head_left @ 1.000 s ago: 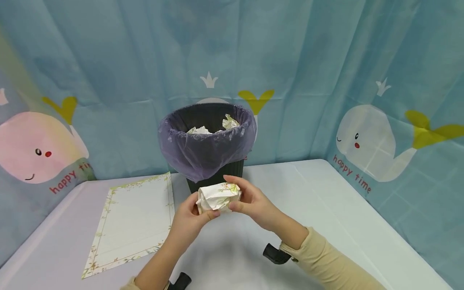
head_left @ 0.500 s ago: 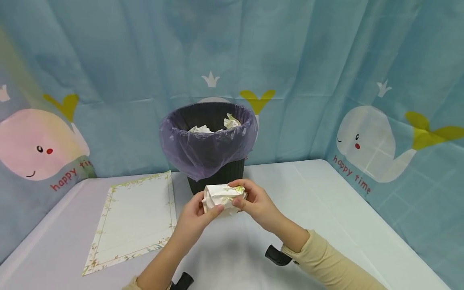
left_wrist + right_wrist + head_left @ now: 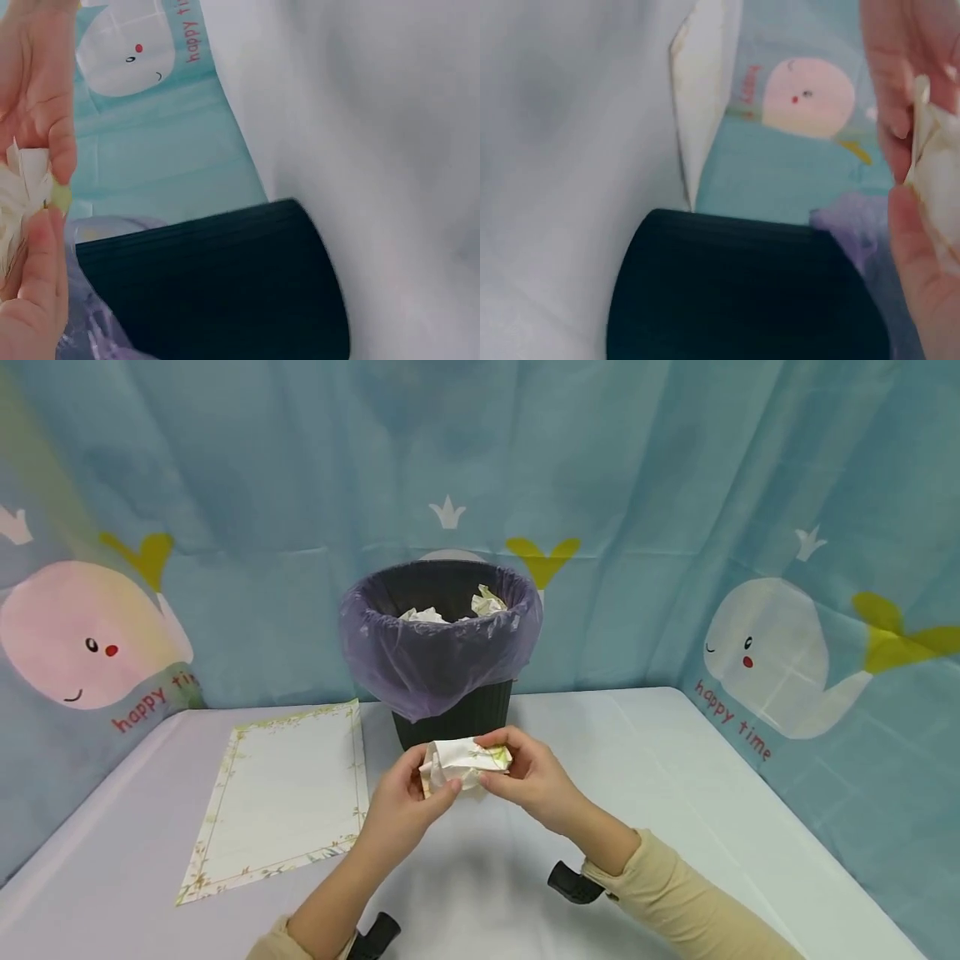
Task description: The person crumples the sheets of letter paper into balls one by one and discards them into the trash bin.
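The largest area is taken by the blue curtain (image 3: pixel 262 618), on which whales, small crowns & the words "happy time" are printed. In front of it the white tabletop (image 3: pixel 637 760) is spread. Near the far edge of the tabletop, approx. in the centre, the dark bin (image 3: pixel 480 714) is placed upright. Over its rim the purple bag (image 3: pixel 450 660) is folded, w/ its loose part hung down outside. To the left of the bin, the flat sheet (image 3: pixel 288 793) is laid on the tabletop; a leafy border is printed along its edges. The forearms are partly covered by beige sleeves (image 3: pixel 663 893). By the L hand (image 3: pixel 401 810) the left end of the crumpled paper (image 3: pixel 461 756) is gripped, w/ thumb in front; by the R hand (image 3: pixel 540 781) the right end is pinched betw. thumb & fingers. The crumpled paper is held above the tabletop, in front of the bin; it is white, w/ some yellow-green print. Close to the wrists, two black parts (image 3: pixel 573 883) are seen. Inside the bin, white paper lumps (image 3: pixel 423 615) are partly hidden by the rim.
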Motion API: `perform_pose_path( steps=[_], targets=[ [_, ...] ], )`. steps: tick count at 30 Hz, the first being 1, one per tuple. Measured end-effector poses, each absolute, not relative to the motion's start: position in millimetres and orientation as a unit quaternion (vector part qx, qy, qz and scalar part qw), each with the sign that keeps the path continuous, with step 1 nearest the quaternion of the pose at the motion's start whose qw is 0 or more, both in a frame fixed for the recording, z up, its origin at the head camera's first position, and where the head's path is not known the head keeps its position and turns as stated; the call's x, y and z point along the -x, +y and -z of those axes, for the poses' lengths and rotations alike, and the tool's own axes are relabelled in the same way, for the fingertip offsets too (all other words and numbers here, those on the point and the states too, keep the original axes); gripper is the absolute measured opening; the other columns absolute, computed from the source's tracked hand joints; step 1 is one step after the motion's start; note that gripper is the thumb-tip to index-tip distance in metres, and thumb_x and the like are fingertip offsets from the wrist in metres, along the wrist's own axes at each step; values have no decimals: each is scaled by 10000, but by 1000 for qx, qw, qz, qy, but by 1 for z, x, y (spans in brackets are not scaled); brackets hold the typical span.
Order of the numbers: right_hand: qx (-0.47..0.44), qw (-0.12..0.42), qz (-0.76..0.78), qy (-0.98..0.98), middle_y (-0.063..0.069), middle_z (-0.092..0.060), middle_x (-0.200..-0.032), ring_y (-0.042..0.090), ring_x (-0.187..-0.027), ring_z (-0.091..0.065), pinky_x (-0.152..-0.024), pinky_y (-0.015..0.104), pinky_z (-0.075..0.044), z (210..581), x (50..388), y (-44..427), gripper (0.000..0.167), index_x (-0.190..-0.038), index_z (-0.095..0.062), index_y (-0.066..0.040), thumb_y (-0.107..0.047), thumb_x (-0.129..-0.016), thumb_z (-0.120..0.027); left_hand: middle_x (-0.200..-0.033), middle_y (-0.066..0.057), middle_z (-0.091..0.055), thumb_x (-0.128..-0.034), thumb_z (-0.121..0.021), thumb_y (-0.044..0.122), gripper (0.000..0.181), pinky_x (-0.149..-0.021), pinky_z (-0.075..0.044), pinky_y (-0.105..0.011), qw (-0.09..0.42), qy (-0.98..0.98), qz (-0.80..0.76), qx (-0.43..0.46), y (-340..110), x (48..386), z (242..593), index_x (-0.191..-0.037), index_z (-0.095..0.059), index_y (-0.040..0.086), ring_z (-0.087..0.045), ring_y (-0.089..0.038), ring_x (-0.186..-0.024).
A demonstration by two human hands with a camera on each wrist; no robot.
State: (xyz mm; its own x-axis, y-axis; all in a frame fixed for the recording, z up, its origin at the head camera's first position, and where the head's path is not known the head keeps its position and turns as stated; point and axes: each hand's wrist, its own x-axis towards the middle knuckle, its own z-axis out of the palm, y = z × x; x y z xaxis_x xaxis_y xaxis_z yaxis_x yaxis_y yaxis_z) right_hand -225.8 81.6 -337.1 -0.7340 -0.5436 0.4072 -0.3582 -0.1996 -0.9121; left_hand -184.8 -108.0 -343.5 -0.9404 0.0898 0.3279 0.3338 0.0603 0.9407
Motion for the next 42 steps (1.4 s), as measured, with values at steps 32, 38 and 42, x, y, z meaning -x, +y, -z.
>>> perform_pose_path(
  steps=[32, 38, 42],
  targets=[
    [564, -192, 531, 602, 141, -641, -1187, 241, -1182, -565, -912, 350, -505, 339, 237, 91, 456, -1066, -560, 6, 292, -718, -632, -1011, -90, -620, -976, -560, 175, 481, -757, -546, -303, -120, -655, 691, 281, -125, 201, 330, -1256, -442, -198, -660, -171, -855],
    [518, -77, 464, 715, 197, -365, -1480, 227, -1242, -473, -914, 347, -491, 330, 231, 101, 594, -1379, -443, -21, 88, -843, -674, -1044, -144, -598, -897, -668, 18, 477, -751, -536, -253, -43, -703, 670, 234, -121, 195, 328, -1276, -458, -180, -597, -157, -860],
    [510, -33, 417, 752, 176, -455, -1393, 225, -1133, -514, -830, 326, -529, 321, 230, 108, 718, -1425, -399, 14, 7, -807, -766, -1032, -161, -611, -840, -738, 13, 443, -707, -541, -263, -36, -732, 645, 217, -120, 193, 325, -1201, -534, -142, -595, -200, -829]
  ],
)
